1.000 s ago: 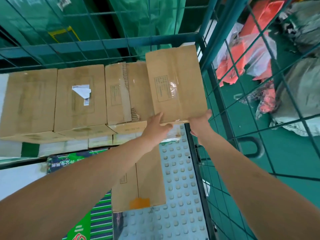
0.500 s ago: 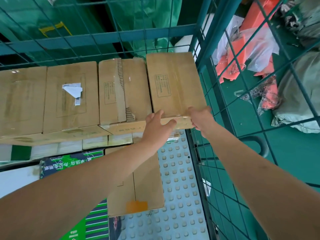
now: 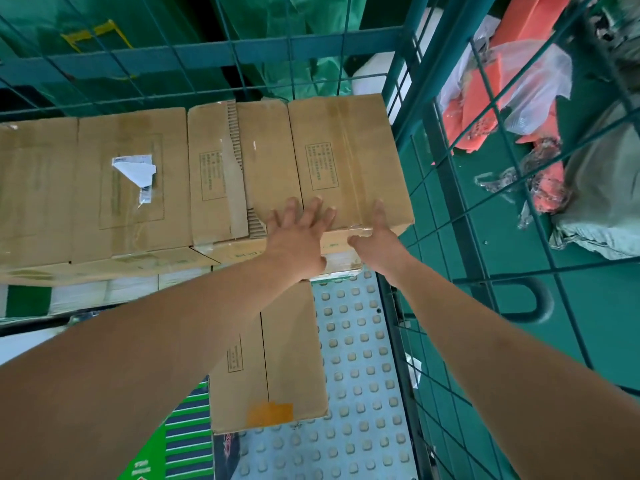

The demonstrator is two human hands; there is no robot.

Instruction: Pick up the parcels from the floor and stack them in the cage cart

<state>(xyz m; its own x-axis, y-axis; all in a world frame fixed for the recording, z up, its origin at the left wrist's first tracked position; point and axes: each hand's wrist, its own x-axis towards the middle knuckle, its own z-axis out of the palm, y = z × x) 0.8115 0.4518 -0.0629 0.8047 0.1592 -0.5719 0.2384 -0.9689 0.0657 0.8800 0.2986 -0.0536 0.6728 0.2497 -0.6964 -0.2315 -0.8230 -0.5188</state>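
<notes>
A brown cardboard parcel point(image 3: 346, 157) lies at the right end of a row of similar boxes inside the teal cage cart point(image 3: 408, 98). My left hand point(image 3: 298, 233) rests flat on its near top edge with fingers spread and straight. My right hand point(image 3: 377, 233) is at the parcel's near right corner, fingers laid up along the top, thumb by the front edge. The neighbouring box point(image 3: 239, 171) to the left has a torn strip that shows corrugation. Further left sits a box with a ripped white label point(image 3: 133, 174).
Below the row, another brown box point(image 3: 277, 362) with an orange patch lies on the cart's studded grey floor point(image 3: 356, 375). A green printed carton point(image 3: 180, 441) is at lower left. Beyond the wire side, orange bags point(image 3: 485, 109) and grey sacks point(image 3: 606, 188) lie on the green floor.
The parcel has come down from a raised tilt and slid back level with the row. My left hand has moved from under its front edge onto its top, fingers spread.
</notes>
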